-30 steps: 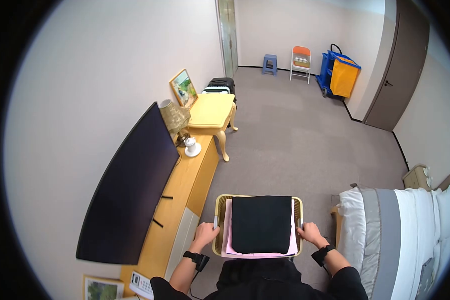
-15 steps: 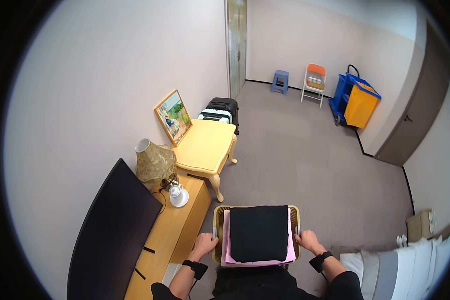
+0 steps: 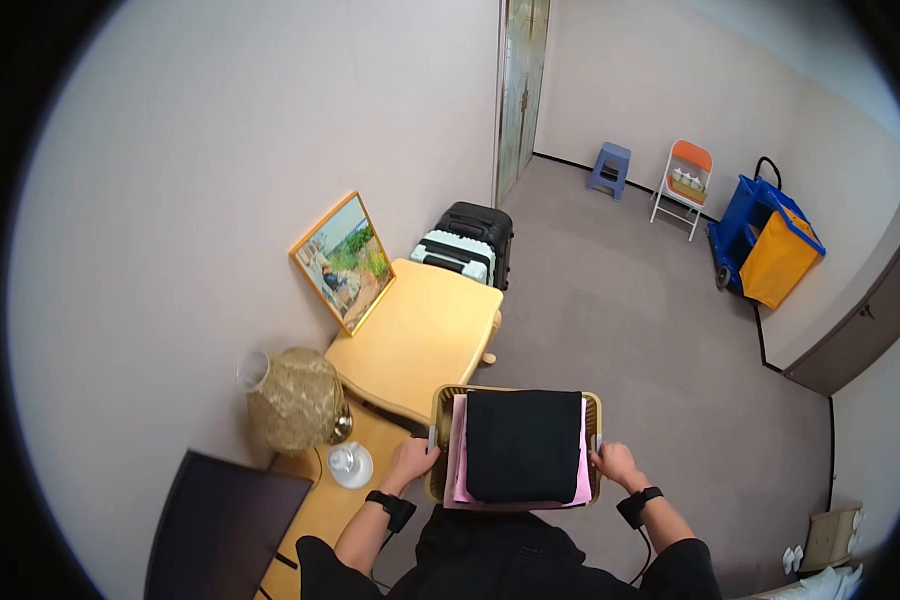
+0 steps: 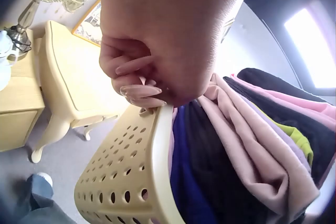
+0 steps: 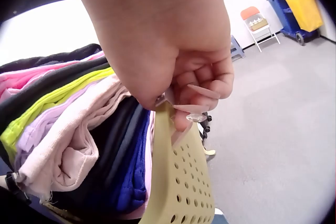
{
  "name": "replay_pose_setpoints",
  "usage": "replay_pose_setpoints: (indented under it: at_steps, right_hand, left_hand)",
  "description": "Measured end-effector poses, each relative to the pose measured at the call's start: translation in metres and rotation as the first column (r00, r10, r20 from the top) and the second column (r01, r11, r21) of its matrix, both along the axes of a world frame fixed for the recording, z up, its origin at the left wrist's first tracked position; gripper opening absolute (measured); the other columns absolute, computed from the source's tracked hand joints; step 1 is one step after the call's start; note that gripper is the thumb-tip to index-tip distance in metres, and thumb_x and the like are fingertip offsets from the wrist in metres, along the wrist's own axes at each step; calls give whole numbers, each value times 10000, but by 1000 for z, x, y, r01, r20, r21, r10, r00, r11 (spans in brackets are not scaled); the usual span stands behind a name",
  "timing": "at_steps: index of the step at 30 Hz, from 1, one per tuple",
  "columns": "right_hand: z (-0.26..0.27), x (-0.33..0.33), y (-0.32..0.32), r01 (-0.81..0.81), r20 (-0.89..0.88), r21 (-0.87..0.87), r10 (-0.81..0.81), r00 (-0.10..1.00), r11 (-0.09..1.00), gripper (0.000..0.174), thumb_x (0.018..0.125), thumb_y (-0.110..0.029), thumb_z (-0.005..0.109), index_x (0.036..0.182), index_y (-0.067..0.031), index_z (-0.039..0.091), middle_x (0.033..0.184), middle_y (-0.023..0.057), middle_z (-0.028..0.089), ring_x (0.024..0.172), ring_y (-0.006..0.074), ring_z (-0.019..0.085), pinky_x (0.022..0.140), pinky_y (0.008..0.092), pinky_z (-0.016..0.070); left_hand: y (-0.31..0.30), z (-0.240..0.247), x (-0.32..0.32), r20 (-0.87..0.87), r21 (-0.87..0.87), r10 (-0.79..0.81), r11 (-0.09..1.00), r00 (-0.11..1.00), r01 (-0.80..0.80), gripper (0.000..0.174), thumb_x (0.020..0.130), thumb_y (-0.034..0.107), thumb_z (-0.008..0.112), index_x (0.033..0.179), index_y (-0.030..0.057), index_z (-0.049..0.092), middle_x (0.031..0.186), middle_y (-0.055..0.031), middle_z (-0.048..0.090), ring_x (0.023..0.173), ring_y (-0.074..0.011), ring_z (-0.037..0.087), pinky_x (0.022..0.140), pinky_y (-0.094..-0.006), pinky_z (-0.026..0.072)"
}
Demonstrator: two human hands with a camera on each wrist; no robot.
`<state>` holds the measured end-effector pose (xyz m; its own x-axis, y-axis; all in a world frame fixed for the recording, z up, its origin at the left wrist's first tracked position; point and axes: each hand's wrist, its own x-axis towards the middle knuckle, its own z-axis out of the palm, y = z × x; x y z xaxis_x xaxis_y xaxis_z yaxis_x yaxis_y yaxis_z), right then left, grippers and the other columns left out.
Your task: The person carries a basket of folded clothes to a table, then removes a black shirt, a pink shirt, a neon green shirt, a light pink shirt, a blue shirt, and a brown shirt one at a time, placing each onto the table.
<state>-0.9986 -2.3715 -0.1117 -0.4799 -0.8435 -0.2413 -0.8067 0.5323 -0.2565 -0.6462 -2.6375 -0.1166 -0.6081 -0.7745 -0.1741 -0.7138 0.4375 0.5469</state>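
Observation:
A yellowish plastic basket (image 4: 115, 166) with round holes in its sides is carried in front of the body. My left hand (image 3: 413, 462) grips its left end, fingers curled over the rim in the left wrist view. On the opposite end my right hand (image 3: 618, 465) grips the rim the same way. Folded clothes fill the basket above its edge: a black garment (image 3: 525, 445) lies on top, with pink cloth (image 3: 459, 450) showing around it. From the side, the stack also shows a pale pink garment (image 5: 73, 134), a lime one (image 5: 58, 106) and a blue one (image 5: 131, 171).
Close on the left stand a cream side table (image 3: 425, 325) with a framed picture (image 3: 348, 262), and a cabinet with a lamp (image 3: 295, 400), a white cup (image 3: 350, 465) and a television (image 3: 225, 525). Suitcases (image 3: 460, 245), a stool (image 3: 610, 170), a folding chair (image 3: 683, 185) and a blue cart (image 3: 767, 235) stand farther off.
The person has moved forward and the view has turned left, bringing the side table and lamp closer while the bed slips out at lower right. Both hands keep their grip on the basket.

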Motion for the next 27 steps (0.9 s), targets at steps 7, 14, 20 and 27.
replay_pose_setpoints:
  at_steps: [7, 14, 20, 27]
  right_hand:
    - [20, -87, -165, 38, -6, -78, -39, 999, 996, 410, 851, -360, 569, 748, 33, 629, 719, 252, 633, 716, 419, 631, 676, 486, 519]
    - [-2, -180, -330, -107, -25, -27, 106, 994, 994, 389, 860, -355, 577, 770, 20, 630, 744, 243, 643, 721, 407, 637, 674, 482, 522]
    - [-57, -265, -496, -411, 35, 63, 410, 911, 909, 376, 850, -344, 566, 791, 24, 616, 740, 242, 640, 727, 409, 632, 676, 487, 512]
    - [-99, -311, -690, -751, 110, 93, 743, 660, 653, 378, 860, -349, 559, 784, 18, 607, 713, 231, 638, 686, 401, 633, 651, 486, 515]
  left_hand:
    - [-170, 35, -90, 1, -9, -24, 1000, 1000, 24, 343, 764, 318, 547, 683, 4, 659, 617, -227, 603, 634, -396, 625, 636, -461, 510]
    - [-270, 13, -148, -10, -22, 74, 997, 997, -74, 387, 819, 301, 524, 600, 6, 643, 461, -121, 575, 501, -288, 632, 616, -389, 540]
    - [-318, -45, -189, 49, 150, 338, 928, 940, -341, 355, 829, 275, 532, 644, -5, 649, 478, -121, 584, 491, -287, 626, 589, -391, 540]
    - [-313, -109, -238, 138, 96, 672, 723, 728, -685, 357, 810, 305, 571, 657, -12, 633, 538, -175, 594, 548, -351, 625, 594, -438, 523]
